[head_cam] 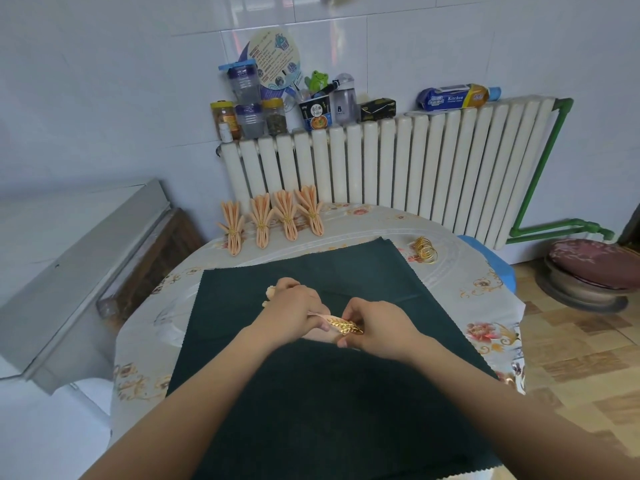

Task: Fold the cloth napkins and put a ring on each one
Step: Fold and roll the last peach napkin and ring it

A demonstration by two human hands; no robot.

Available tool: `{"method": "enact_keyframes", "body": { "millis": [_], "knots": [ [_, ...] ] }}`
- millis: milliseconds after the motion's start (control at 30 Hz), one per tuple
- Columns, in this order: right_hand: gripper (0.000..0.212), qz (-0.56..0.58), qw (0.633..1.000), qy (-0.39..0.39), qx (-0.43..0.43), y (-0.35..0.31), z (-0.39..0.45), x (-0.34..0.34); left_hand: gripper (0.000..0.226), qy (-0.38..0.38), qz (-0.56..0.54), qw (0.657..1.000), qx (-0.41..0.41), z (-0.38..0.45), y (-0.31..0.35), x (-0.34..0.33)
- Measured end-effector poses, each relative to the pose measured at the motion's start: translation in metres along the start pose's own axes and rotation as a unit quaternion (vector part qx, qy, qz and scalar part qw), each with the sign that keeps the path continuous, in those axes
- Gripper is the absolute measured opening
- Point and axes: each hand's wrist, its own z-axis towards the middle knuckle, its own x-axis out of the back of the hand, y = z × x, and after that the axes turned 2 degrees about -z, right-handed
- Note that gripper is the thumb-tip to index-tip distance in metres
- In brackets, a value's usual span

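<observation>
Head view: my left hand grips a folded peach napkin, right hand pinching a gold leaf ring onto it. Jars on the radiator hold stuff I can't make out.

Folded peach napkin in gold leaf ring, above green cloth

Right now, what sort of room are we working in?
Probably a home kitchen or dining corner: jars and an instant noodle cup sit on a radiator, beside a round table with a flowered cover.

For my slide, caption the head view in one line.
Both hands slide a gold ring onto a folded peach napkin; four finished napkins stand behind.
</observation>
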Motion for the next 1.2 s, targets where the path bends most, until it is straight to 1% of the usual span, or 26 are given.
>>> {"method": "enact_keyframes", "body": {
  "millis": [67, 134, 200, 267, 300, 334, 367, 401, 434, 467, 501, 534, 567, 701, 868, 1001, 1068, 1202],
  "knots": [
    [0.042, -0.028, 1.000, 0.000, -0.014, -0.004, -0.003, -0.006, 0.022, -0.003, 0.003, 1.000, -0.019, -0.002, 0.000, -0.004],
    [0.045, -0.053, 0.998, -0.005, -0.029, -0.011, -0.005, -0.015, 0.021, 0.014, 0.021, 0.999, -0.045, -0.006, -0.003, -0.013],
    [0.046, -0.048, 0.998, -0.014, -0.048, -0.016, -0.006, -0.023, 0.024, 0.034, 0.057, 0.996, -0.053, -0.008, -0.006, -0.023],
    [0.043, -0.010, 0.997, -0.026, -0.073, -0.019, -0.008, -0.027, 0.033, 0.058, 0.056, 0.997, -0.020, -0.014, -0.006, -0.031],
    [0.040, 0.016, 0.996, -0.032, -0.087, -0.019, -0.008, -0.028, 0.037, 0.082, 0.036, 0.996, 0.012, -0.018, -0.004, -0.035],
    [0.036, 0.046, 0.993, -0.036, -0.100, -0.020, -0.007, -0.029, 0.036, 0.112, -0.002, 0.992, 0.063, -0.024, -0.001, -0.037],
    [0.031, 0.077, 0.990, -0.037, -0.115, -0.019, -0.006, -0.028, 0.030, 0.137, -0.067, 0.980, 0.125, -0.028, 0.003, -0.039],
    [0.027, 0.107, 0.986, -0.037, -0.125, -0.019, -0.004, -0.027, 0.023, 0.141, -0.157, 0.958, 0.196, -0.031, 0.007, -0.040],
    [0.024, 0.134, 0.981, -0.036, -0.135, -0.019, -0.003, -0.027, 0.020, 0.121, -0.264, 0.920, 0.264, -0.034, 0.012, -0.041],
    [0.020, 0.159, 0.976, -0.035, -0.143, -0.017, -0.001, -0.025, 0.021, 0.085, -0.362, 0.872, 0.320, -0.034, 0.017, -0.042],
    [0.018, 0.180, 0.971, -0.038, -0.151, -0.017, 0.000, -0.024, 0.024, 0.052, -0.430, 0.829, 0.353, -0.034, 0.021, -0.045],
    [0.016, 0.200, 0.966, -0.041, -0.158, -0.018, 0.001, -0.024, 0.027, 0.030, -0.473, 0.799, 0.371, -0.034, 0.022, -0.049],
    [0.014, 0.216, 0.961, -0.044, -0.167, -0.018, 0.002, -0.024, 0.027, 0.025, -0.504, 0.776, 0.379, -0.034, 0.024, -0.051],
    [0.010, 0.269, 0.939, -0.045, -0.210, -0.017, 0.006, -0.028, 0.017, 0.041, -0.586, 0.709, 0.389, -0.031, 0.025, -0.052],
    [0.005, 0.358, 0.899, -0.053, -0.247, -0.014, 0.010, -0.031, 0.014, 0.022, -0.616, 0.674, 0.407, -0.025, 0.022, -0.047],
    [0.005, 0.411, 0.871, -0.035, -0.268, -0.009, 0.027, -0.030, 0.014, 0.022, -0.607, 0.676, 0.418, -0.004, 0.012, -0.045],
    [0.005, 0.425, 0.864, -0.014, -0.269, -0.007, 0.036, -0.028, 0.015, 0.036, -0.610, 0.673, 0.416, 0.008, 0.009, -0.043],
    [0.006, 0.457, 0.850, 0.041, -0.260, 0.005, 0.075, -0.015, 0.021, 0.074, -0.647, 0.649, 0.393, 0.050, -0.001, -0.034]
  ]
}}
